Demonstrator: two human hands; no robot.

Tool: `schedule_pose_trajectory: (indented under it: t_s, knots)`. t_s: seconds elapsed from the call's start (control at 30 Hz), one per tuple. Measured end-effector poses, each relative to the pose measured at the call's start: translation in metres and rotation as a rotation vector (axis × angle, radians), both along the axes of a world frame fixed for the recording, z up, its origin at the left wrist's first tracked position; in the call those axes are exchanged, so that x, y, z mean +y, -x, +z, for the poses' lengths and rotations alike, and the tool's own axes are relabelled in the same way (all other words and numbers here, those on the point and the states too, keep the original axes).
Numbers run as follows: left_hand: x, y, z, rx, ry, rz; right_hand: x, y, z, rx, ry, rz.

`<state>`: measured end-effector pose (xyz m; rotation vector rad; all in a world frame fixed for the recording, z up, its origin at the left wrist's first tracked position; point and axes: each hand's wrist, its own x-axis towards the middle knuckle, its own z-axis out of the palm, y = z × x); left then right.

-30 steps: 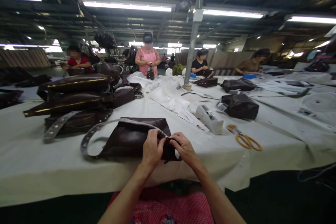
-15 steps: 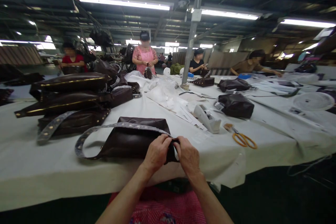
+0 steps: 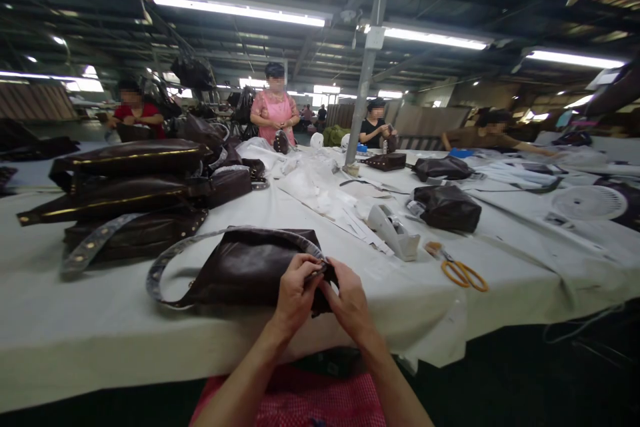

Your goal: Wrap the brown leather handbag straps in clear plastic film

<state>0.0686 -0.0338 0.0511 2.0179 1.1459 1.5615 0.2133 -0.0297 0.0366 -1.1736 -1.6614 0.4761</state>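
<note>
Brown held bag (image 3: 245, 273): 1 | left fingers (image 3: 301, 265), right fingers (image 3: 345, 275): gripping its corner | scissors (image 3: 456, 264): 1

The bag (image 3: 245, 270) lies near the surface's (image 3: 115, 297) near edge, the pile (image 3: 135, 161) left and farther. Right of the bag come the dispenser (image 3: 406, 245), then the scissors (image 3: 464, 273); the pole (image 3: 364, 93) stands far behind.

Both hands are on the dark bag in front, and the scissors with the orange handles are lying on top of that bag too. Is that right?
Not quite: the head view shows the scissors lying on the white cloth, off to the right, apart from the dark bag. The left hand and right hand are indeed on that bag.
</note>
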Motion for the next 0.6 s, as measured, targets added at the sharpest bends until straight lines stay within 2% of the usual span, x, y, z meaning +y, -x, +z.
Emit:
schedule_pose_trajectory:
  t_s: [0.13, 0.23, 0.37, 0.5, 0.6]
  knots:
    - [0.003, 0.005, 0.005, -0.096, 0.040, 0.151, 0.010, 0.003, -0.003, -0.036, 0.104, 0.140]
    - [0.011, 0.014, 0.009, -0.252, 0.146, 0.254, 0.013, -0.001, -0.005, -0.040, 0.118, 0.193]
    - [0.020, 0.020, 0.012, -0.345, 0.316, 0.149, 0.014, -0.010, -0.006, 0.044, 0.206, 0.299]
    - [0.020, 0.015, 0.014, -0.313, 0.364, 0.047, 0.015, -0.015, -0.003, 0.175, 0.265, 0.448]
    - [0.019, 0.015, 0.018, -0.231, 0.365, -0.109, 0.015, -0.020, 0.000, 0.258, 0.294, 0.549]
